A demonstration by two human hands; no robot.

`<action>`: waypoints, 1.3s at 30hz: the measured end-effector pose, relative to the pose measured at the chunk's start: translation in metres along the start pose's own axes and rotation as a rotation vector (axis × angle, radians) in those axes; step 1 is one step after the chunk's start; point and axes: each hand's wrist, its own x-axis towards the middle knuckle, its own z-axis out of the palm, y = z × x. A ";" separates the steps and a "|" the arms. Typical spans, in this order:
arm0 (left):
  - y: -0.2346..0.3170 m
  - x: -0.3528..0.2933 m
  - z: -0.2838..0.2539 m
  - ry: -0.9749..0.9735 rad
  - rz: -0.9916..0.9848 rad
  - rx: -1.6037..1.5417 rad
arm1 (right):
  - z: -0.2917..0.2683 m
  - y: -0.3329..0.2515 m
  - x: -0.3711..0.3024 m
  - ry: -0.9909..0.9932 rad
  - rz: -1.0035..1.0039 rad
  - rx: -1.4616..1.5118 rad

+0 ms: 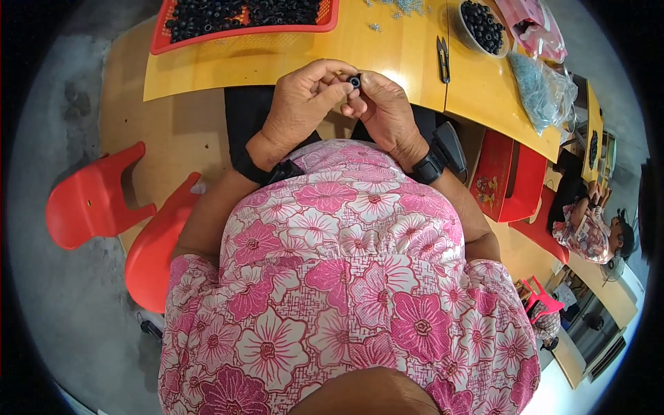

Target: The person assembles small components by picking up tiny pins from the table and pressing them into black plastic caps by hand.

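Close to the table's near edge, my two hands meet around a small round black part with a hollow centre. My left hand pinches it between thumb and fingers from the left. From the right, my right hand closes its thumb and fingers on the same part. Both wrists wear black bands. Beyond my hands, a red basket holds many similar black parts. A clear round tub of black parts stands to the right, and black thread snips lie between it and my right hand.
Small clear bluish pieces lie scattered at the table's far side. At the right are a clear plastic bag of bluish pieces and a pink bag. Red plastic stools stand at the left. Another person sits at far right.
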 end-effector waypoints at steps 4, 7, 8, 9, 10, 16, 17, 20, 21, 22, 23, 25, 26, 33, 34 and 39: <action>-0.004 0.001 0.000 0.058 -0.034 -0.095 | 0.004 0.000 0.001 0.056 -0.073 -0.168; -0.008 0.001 -0.001 0.079 -0.136 -0.186 | 0.005 0.001 0.001 0.092 -0.107 -0.236; -0.009 0.001 -0.002 0.078 -0.202 -0.244 | 0.005 0.001 0.001 0.103 -0.110 -0.246; -0.009 0.000 -0.003 0.074 -0.203 -0.242 | 0.005 0.001 0.001 0.104 -0.113 -0.243; -0.008 -0.001 -0.005 0.037 -0.249 -0.268 | 0.006 0.001 0.001 0.119 -0.102 -0.256; -0.015 -0.003 -0.011 0.013 -0.287 -0.280 | 0.008 -0.001 0.003 0.154 -0.072 -0.258; -0.015 -0.003 -0.011 0.004 -0.296 -0.294 | 0.008 -0.001 0.002 0.166 -0.071 -0.258; -0.018 -0.003 -0.012 0.018 -0.334 -0.346 | 0.006 -0.001 0.003 0.170 -0.060 -0.234; -0.019 -0.004 -0.012 0.016 -0.337 -0.346 | 0.006 -0.001 0.002 0.173 -0.060 -0.232; -0.019 -0.005 -0.013 0.014 -0.345 -0.372 | 0.006 -0.001 0.002 0.177 -0.064 -0.257; -0.020 -0.006 -0.013 0.012 -0.353 -0.398 | 0.006 -0.001 0.002 0.181 -0.068 -0.281; -0.021 -0.007 -0.013 0.018 -0.368 -0.431 | 0.006 -0.001 0.002 0.186 -0.072 -0.303; -0.022 -0.007 -0.013 0.026 -0.380 -0.464 | 0.006 -0.001 0.002 0.188 -0.076 -0.326; -0.027 -0.008 -0.012 0.025 -0.385 -0.545 | 0.006 0.000 0.002 0.186 -0.099 -0.398; -0.026 -0.008 -0.011 0.020 -0.393 -0.546 | 0.005 0.000 0.002 0.184 -0.117 -0.437; -0.023 -0.009 -0.012 0.002 -0.398 -0.527 | 0.004 0.000 0.002 0.183 -0.135 -0.484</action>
